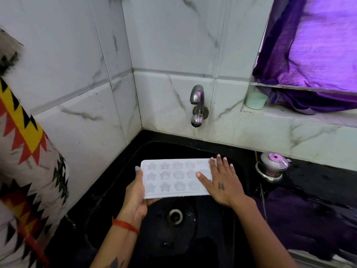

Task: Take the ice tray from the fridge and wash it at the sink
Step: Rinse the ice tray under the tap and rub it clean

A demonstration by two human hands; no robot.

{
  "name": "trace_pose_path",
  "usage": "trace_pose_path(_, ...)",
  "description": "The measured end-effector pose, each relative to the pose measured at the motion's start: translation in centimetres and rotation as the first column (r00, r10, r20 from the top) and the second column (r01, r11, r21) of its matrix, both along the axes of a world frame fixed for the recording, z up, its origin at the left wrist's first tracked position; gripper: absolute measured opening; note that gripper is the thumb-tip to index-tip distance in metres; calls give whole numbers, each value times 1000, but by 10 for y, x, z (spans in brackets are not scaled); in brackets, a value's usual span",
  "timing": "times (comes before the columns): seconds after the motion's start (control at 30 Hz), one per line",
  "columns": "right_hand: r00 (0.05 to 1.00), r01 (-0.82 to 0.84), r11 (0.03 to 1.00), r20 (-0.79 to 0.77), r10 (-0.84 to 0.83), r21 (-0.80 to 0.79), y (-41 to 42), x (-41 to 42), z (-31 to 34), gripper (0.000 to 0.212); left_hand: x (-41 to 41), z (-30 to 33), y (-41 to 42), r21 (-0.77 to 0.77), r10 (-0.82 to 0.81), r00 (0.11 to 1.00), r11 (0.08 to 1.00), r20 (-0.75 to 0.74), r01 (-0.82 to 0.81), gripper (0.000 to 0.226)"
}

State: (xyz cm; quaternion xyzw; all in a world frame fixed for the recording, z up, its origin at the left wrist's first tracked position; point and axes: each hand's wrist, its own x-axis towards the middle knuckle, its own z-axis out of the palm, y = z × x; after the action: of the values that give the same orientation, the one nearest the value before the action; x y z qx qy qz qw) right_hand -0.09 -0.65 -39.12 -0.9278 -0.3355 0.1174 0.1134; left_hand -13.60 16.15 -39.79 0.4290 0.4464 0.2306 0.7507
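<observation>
A pale blue ice tray [173,177] with star and flower shaped cells is held level over the black sink [239,171]. My left hand [136,196] grips the tray's left end from below, thumb on the top edge. My right hand [220,180] lies flat on the tray's right end with straight, spread fingers. The metal tap [197,97] sticks out of the tiled wall above the sink, and no water runs from it. The drain [175,216] sits under the tray in the wet basin.
A steel pot with a lid [272,166] stands on the black counter right of the sink. A mint green cup [256,100] sits on the window ledge under a purple curtain [313,55]. A patterned cloth [25,151] hangs at the left. Marble-look tiles form the corner.
</observation>
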Motion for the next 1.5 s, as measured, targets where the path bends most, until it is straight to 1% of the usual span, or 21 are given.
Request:
trace_pose_path(0.13, 999, -36, 999, 3, 36, -25, 8, -1, 1, 76, -2, -1, 1, 7, 7, 1000, 1000, 0, -7, 50)
trace_pose_path(0.4, 996, -92, 996, 1, 92, -13, 23, -7, 3, 75, -2, 0, -3, 16, -12, 1000, 1000, 0, 12, 51)
trace_pose_path(0.53, 992, -121, 993, -28, 121, 14, 31, -12, 5, 75, -1, 2, -5, 11, -14, 1000, 1000, 4, 14, 50)
trace_pose_path(0.8, 972, -232, 971, -25, 233, 54, 55, -29, 8, 71, 3, 1, -6, 8, -16, 1000, 1000, 20, 16, 48)
trace_pose_path(1.07, 939, -343, 938, 11, 343, 60, 74, -44, 11, 69, 3, 0, -4, -9, -17, 999, 1000, 39, 17, 48)
trace_pose_path(1.27, 916, -401, 911, 24, 401, 92, 82, -56, 11, 64, 4, -3, -3, -3, -17, 999, 1000, 29, 17, 52)
trace_pose_path(1.5, 880, -474, 875, 74, 469, 95, 87, -63, 11, 57, 3, -1, -3, 24, -9, 999, 1000, 53, 8, 48)
